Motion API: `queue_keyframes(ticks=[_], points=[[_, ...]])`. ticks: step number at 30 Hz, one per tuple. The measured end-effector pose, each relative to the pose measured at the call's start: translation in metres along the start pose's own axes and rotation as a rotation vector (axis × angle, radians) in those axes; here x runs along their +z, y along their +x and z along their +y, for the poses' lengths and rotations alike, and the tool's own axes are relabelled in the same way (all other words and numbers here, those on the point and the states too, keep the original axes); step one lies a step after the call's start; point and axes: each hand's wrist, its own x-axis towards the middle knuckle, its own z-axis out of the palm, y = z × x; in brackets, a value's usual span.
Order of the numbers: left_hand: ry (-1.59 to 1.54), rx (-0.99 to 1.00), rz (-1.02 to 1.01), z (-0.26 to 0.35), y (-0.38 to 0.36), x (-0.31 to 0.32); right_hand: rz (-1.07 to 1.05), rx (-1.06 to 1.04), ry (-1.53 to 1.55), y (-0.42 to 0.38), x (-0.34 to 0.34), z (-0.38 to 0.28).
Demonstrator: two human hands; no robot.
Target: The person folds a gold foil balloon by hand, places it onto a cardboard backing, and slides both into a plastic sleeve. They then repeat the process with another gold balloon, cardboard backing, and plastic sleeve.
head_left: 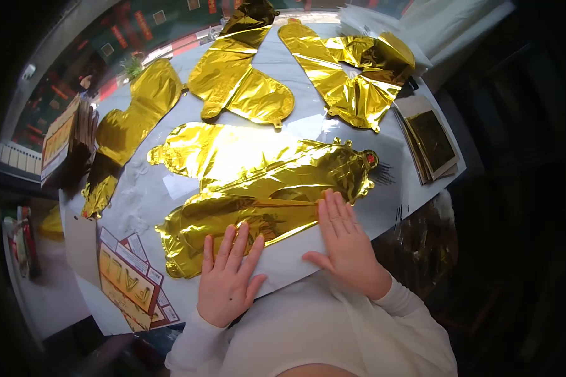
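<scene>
A: From the head view, where are the hands?

B: Both lie flat on the nearest gold foil balloon (pixel 264 201), which rests deflated at the front edge of the tabletop (pixel 383 207); the left hand (pixel 227 279) has its fingers (pixel 233 242) slightly spread and grips nothing; the right hand (pixel 343 242) presses down with fingers close together, thumb out, also holding nothing.

A: And around them?

B: More gold foil balloons (pixel 239 81) lie farther back; printed cards (pixel 132 286) sit left of the left hand; a stack of packets (pixel 431 141) lies at the right edge.
</scene>
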Motion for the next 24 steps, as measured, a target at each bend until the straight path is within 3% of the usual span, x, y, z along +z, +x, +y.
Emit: queue_keyframes(ticks=[7,11,15,17,19,22,24], points=[[-0.055,-0.012,0.064,-0.003,-0.002,0.001,-0.033,0.072,-0.129,-0.002,-0.015,0.014],[-0.059,0.009,0.093,-0.004,-0.005,0.003,0.003,-0.081,-0.165,0.025,-0.049,0.006],[-0.055,0.022,0.113,-0.004,-0.007,0.005,-0.040,-0.336,-0.204,0.081,-0.076,-0.002],[-0.056,0.024,0.128,-0.004,-0.007,0.006,-0.066,-0.403,-0.034,0.123,-0.079,-0.002],[-0.056,0.025,0.140,-0.004,-0.008,0.008,-0.078,-0.392,0.128,0.168,-0.066,0.004],[-0.082,0.020,0.149,-0.005,-0.009,0.010,-0.155,-0.373,0.064,0.229,-0.044,0.007],[-0.036,0.014,0.149,-0.004,-0.009,0.009,-0.067,-0.355,0.036,0.257,-0.024,0.010]])
